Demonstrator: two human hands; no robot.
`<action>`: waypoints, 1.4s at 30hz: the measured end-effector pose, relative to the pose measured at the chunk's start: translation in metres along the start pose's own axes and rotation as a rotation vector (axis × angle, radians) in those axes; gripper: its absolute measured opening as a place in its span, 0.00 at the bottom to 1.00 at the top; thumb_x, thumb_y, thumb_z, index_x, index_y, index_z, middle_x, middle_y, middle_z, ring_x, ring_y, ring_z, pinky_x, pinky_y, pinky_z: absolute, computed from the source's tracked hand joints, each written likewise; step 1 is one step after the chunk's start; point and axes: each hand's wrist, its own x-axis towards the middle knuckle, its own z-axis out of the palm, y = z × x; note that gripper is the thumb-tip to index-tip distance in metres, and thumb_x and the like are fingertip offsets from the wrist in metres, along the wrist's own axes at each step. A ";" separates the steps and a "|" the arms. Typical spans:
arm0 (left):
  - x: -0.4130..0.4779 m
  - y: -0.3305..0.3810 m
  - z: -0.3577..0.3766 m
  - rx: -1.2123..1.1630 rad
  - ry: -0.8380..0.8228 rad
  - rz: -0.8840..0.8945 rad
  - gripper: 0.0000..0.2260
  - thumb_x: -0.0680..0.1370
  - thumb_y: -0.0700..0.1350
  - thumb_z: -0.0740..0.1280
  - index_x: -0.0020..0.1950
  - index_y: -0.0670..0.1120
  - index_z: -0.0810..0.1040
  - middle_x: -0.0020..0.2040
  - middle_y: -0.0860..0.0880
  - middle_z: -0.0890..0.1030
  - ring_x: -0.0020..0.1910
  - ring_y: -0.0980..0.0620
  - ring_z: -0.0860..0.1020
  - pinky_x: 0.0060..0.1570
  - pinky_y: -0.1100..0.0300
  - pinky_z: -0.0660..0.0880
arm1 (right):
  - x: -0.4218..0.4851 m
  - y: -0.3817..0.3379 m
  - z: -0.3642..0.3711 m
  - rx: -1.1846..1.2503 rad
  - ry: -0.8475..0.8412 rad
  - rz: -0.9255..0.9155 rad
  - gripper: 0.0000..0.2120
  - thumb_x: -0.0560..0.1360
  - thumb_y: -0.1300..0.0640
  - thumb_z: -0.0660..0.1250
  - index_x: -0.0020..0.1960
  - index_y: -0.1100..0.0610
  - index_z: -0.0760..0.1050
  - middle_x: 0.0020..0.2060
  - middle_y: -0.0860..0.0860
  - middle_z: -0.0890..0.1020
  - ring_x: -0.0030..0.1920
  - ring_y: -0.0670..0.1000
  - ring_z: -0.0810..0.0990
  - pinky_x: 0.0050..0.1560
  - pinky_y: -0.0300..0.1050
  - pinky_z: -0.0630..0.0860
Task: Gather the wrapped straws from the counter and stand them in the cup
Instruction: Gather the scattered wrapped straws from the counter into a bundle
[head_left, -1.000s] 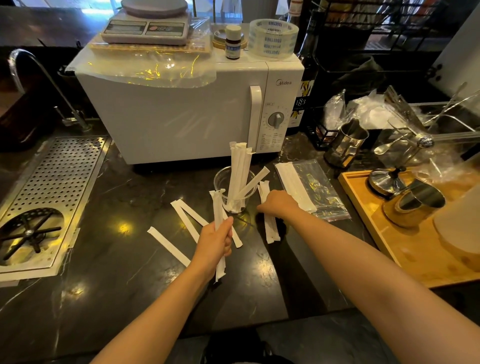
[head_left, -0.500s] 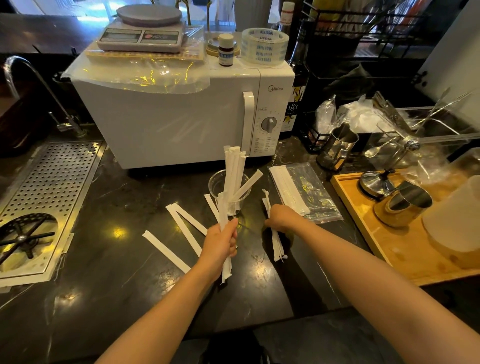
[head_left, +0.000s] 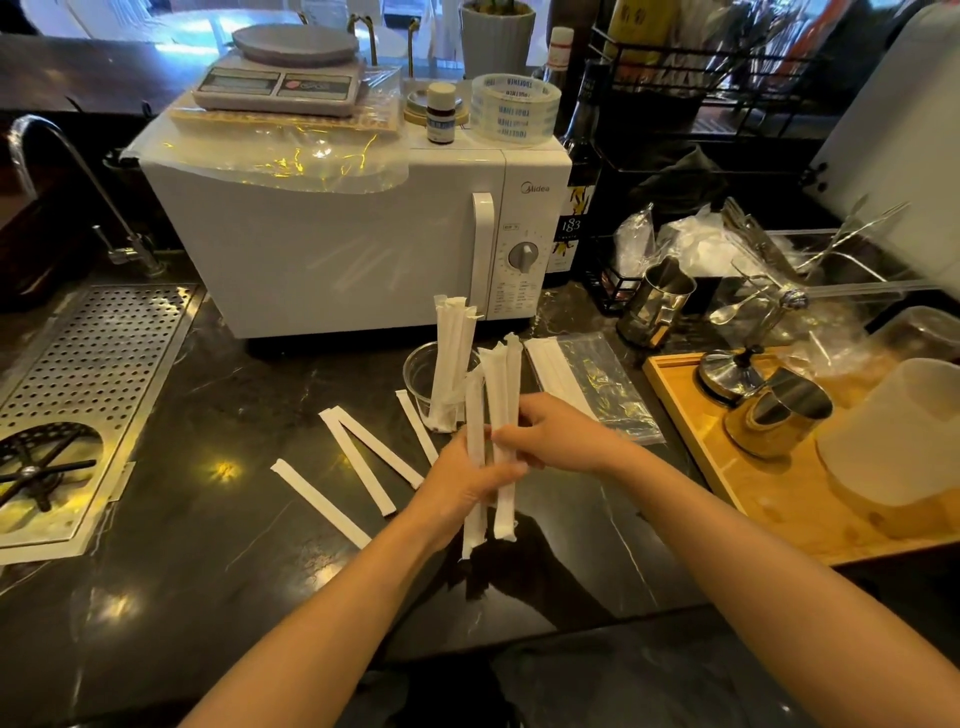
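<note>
A clear plastic cup (head_left: 418, 371) stands on the dark counter in front of the microwave, with several white wrapped straws (head_left: 451, 353) upright in it. My left hand (head_left: 460, 483) grips a wrapped straw (head_left: 474, 415) held upright just in front of the cup. My right hand (head_left: 553, 434) presses against the left hand and holds two more wrapped straws (head_left: 501, 384) upright beside the first. Several loose wrapped straws (head_left: 358, 462) lie flat on the counter to the left of my hands.
A white microwave (head_left: 337, 244) stands behind the cup. A clear bag with more straws (head_left: 587, 384) lies to the right. A wooden tray (head_left: 779, 499) with metal jugs is at far right. A perforated drain tray (head_left: 88, 374) and a tap are at left.
My right hand has lifted two straws off the counter and brought them up against the straw in my left hand. The left hand has shifted right toward it.
</note>
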 end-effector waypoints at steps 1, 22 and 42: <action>-0.002 0.002 0.001 -0.001 -0.017 0.020 0.18 0.70 0.35 0.68 0.56 0.49 0.70 0.44 0.51 0.78 0.43 0.60 0.81 0.40 0.67 0.77 | 0.000 -0.003 0.003 -0.008 -0.008 -0.010 0.04 0.75 0.60 0.62 0.48 0.58 0.75 0.36 0.49 0.77 0.35 0.47 0.76 0.35 0.33 0.73; -0.029 -0.004 -0.030 -0.006 0.239 0.016 0.11 0.77 0.38 0.55 0.47 0.49 0.75 0.40 0.50 0.78 0.42 0.53 0.76 0.47 0.58 0.74 | 0.026 -0.027 0.052 -0.053 -0.126 -0.022 0.09 0.75 0.53 0.64 0.47 0.58 0.68 0.32 0.49 0.77 0.31 0.45 0.75 0.35 0.36 0.72; -0.076 -0.028 -0.108 -0.210 0.628 -0.045 0.12 0.78 0.44 0.59 0.34 0.46 0.68 0.25 0.50 0.65 0.21 0.56 0.66 0.25 0.63 0.67 | 0.089 -0.025 0.127 -0.478 -0.178 0.083 0.55 0.65 0.30 0.63 0.75 0.53 0.33 0.75 0.59 0.37 0.74 0.61 0.34 0.73 0.61 0.40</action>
